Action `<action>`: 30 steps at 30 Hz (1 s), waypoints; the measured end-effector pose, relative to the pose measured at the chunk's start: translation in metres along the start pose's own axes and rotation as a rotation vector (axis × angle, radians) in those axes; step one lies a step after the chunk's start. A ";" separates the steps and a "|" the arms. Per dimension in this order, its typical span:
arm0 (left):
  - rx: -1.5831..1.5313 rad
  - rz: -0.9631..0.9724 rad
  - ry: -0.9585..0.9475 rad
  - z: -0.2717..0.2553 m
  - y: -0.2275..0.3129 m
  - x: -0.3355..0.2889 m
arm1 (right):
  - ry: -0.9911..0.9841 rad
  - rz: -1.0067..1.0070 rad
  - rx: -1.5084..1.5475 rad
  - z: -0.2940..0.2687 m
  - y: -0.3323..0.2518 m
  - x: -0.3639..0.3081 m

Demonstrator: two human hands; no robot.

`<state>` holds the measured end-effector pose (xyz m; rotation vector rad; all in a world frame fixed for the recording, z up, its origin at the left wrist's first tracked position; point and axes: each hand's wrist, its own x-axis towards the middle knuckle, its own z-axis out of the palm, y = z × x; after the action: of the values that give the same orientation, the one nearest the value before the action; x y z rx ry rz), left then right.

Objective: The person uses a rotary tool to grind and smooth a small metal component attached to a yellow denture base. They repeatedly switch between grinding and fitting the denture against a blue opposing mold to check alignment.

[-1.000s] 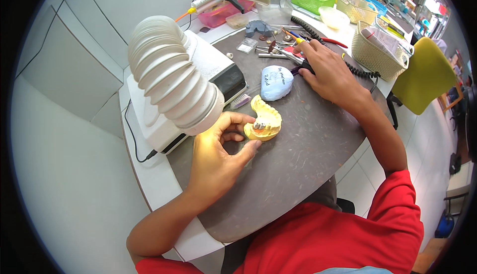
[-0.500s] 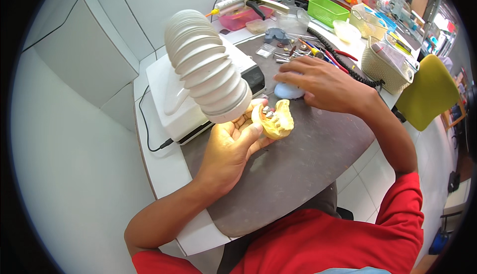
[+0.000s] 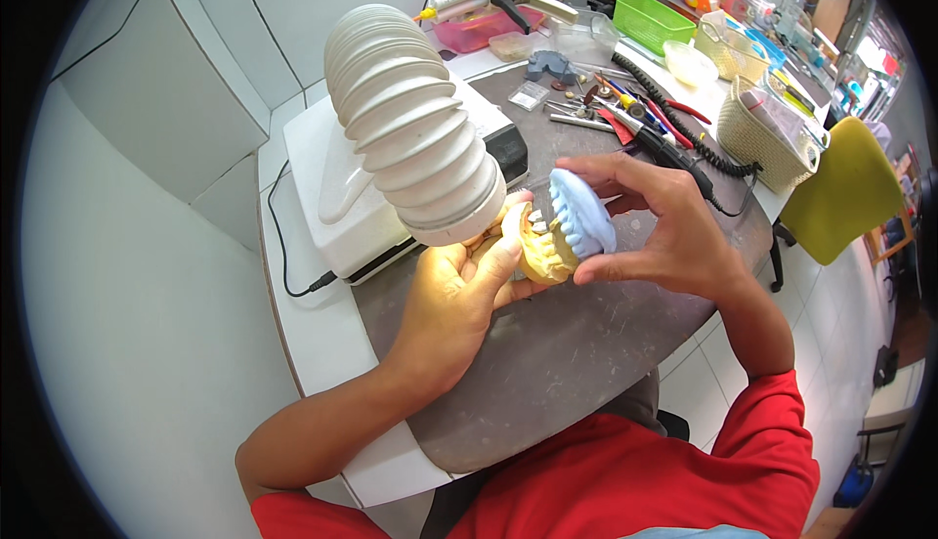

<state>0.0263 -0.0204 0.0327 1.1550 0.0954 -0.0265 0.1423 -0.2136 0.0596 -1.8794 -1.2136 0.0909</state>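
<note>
Grasped yellow dental cast (image 3: 543, 258) in left hand (image 3: 451, 300), blue cast (image 3: 584, 213) in right hand (image 3: 676, 236) — both above tabletop (image 3: 547, 368), between near and far edges. Had pale sheets (image 3: 771, 113) in beige basket (image 3: 754, 140) — right edge.

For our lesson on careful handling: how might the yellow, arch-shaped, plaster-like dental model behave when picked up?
The dental model is probably stiff, showing no sag in the left hand. Its small raised teeth could chip if knocked. Its dull surface probably isn't slippery.
</note>
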 end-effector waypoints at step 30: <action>0.123 0.050 -0.033 -0.002 0.002 0.000 | -0.057 0.205 0.406 0.006 0.012 -0.008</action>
<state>0.0259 -0.0173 0.0341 1.2786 0.0357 -0.0072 0.1435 -0.2179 0.0445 -1.6425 -0.9507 0.4699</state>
